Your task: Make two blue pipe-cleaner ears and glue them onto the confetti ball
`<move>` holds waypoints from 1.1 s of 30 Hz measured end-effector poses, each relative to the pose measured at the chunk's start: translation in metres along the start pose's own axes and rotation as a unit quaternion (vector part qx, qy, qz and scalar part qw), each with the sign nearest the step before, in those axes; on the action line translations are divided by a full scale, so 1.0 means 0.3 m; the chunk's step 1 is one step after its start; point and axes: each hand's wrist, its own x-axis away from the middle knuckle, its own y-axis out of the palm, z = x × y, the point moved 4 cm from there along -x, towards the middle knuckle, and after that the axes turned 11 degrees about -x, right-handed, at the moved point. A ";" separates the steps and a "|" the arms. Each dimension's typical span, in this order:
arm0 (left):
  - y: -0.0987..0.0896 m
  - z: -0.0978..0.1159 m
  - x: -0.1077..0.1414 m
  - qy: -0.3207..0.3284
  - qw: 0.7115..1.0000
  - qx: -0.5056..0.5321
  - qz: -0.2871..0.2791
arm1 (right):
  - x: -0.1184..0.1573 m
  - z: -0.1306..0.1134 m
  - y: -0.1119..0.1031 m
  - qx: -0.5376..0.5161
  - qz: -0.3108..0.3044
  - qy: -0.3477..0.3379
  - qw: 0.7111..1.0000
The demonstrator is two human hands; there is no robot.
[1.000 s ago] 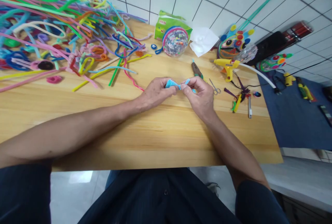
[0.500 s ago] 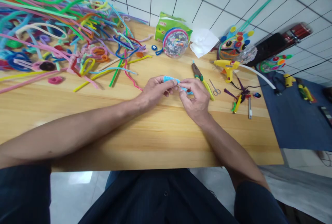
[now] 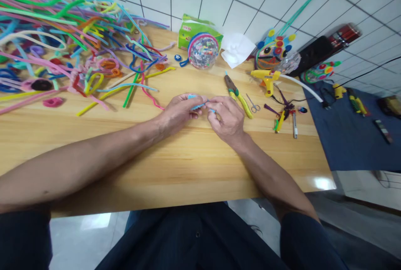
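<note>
Above the wooden table (image 3: 175, 161), my left hand (image 3: 181, 110) pinches a light-blue pipe cleaner piece (image 3: 196, 102) that looks coiled or folded; its fingers hide part of it. My right hand (image 3: 228, 116) is closed on the other end of the same blue piece, thumb against the fingertips. The two sets of fingertips almost meet. To the right of my right hand lie pliers (image 3: 238, 96) with yellow-green handles and a small pair of scissors (image 3: 253, 104).
A heap of coloured pipe cleaners (image 3: 78, 44) spreads over the left. Behind my hands stand a green packet (image 3: 188, 32), a round clear container (image 3: 203, 51) and white tissue (image 3: 237, 49). A yellow glue gun (image 3: 267, 80), a cutter knife (image 3: 295, 124) and a dark bottle (image 3: 319, 55) are at right.
The view has swung slightly, so most of the table's things sit further left. Both hands still grip the blue pipe cleaner piece, which shows less between the fingers than before.
</note>
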 end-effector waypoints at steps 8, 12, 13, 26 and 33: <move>-0.007 0.014 -0.002 0.067 0.997 -0.036 0.025 | -0.031 -0.007 -0.027 -0.151 -0.006 0.172 0.974; 0.000 0.014 -0.001 0.068 0.997 -0.032 0.017 | -0.024 0.021 -0.016 -0.245 0.034 0.312 0.917; 0.002 0.015 -0.001 0.070 0.997 -0.029 0.013 | -0.020 0.028 -0.008 -0.260 0.035 0.336 0.904; -0.013 0.012 -0.017 0.090 0.990 -0.107 0.012 | -0.016 0.046 0.014 -0.235 0.013 0.382 0.894; -0.020 0.014 -0.018 0.101 0.981 -0.165 0.010 | -0.023 0.041 0.009 -0.187 0.003 0.347 0.919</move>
